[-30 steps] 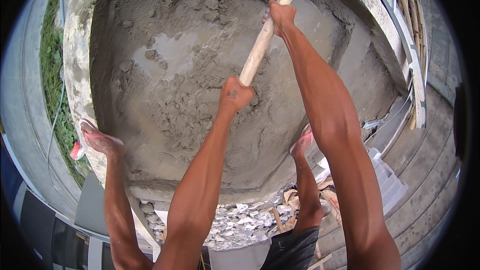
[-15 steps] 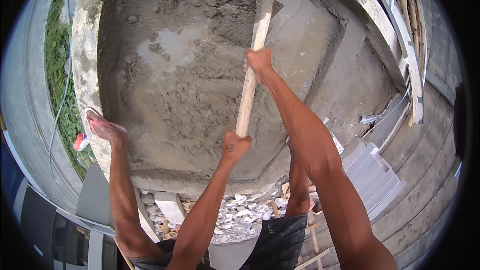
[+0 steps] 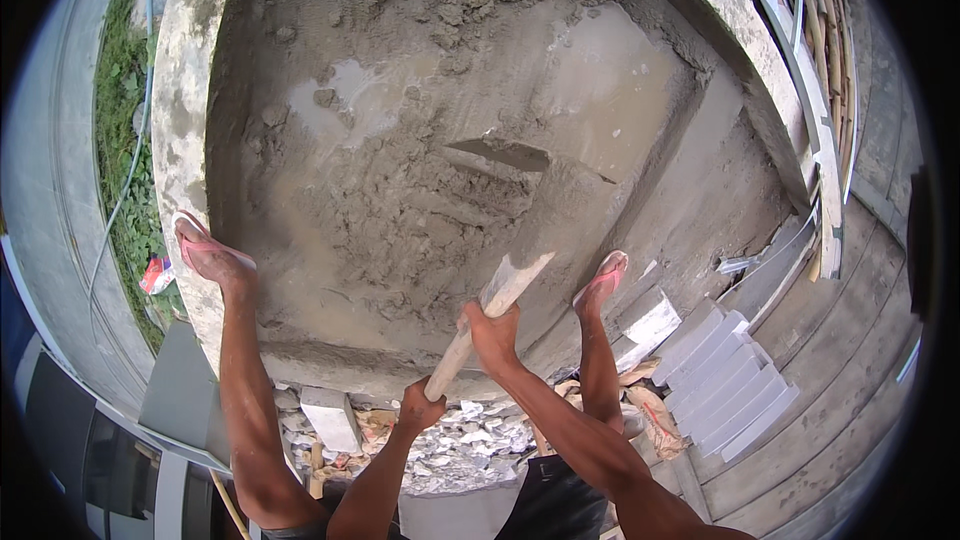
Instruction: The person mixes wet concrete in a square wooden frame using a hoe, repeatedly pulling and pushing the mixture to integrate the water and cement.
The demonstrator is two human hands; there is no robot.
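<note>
Since the earlier frame, your left hand [image 3: 423, 406] and right hand [image 3: 492, 338] have come back to the near edge of the pit [image 3: 185, 90], bringing the handle [image 3: 513, 283] with them. Your left hand is closed round its near end; your right grips it higher up. The handle now leans more to the right, over the pit's near part; its far end is mud-coated and hard to tell from the mortar [image 3: 370, 190]. A dark slit [image 3: 503, 153] shows in the mortar's middle, where there was none. Your left foot [image 3: 215, 260] has stayed on the pit's left wall; your right foot [image 3: 597, 290], hidden before, shows by the near right edge. Beyond the near edge lie rubble [image 3: 470, 450] and a pale block [image 3: 330, 418]; slabs [image 3: 730, 380] are stacked off the near right corner.
</note>
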